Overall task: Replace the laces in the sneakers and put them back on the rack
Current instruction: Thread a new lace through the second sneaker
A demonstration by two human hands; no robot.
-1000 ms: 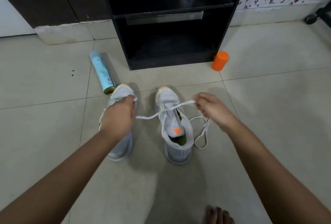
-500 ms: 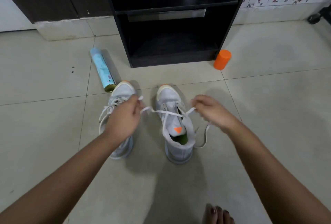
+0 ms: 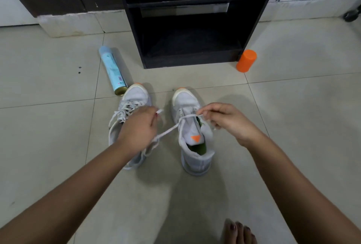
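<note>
Lace (image 3: 169,130), white and flat, runs fairly taut across the front of the right sneaker (image 3: 185,99). The left hand (image 3: 139,129) curls round one end and the right hand (image 3: 224,121) pinches the other, probably to even both lengths before threading upward. This pale grey sneaker stands on the tiled floor (image 3: 293,126), tongue raised, beside its laced mate (image 3: 134,95), near the black rack (image 3: 187,60).

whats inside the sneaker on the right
A green insole shows in the heel opening of the right sneaker, below the tongue with its orange triangle. Toward the toe the inside is covered by the tongue.
</note>
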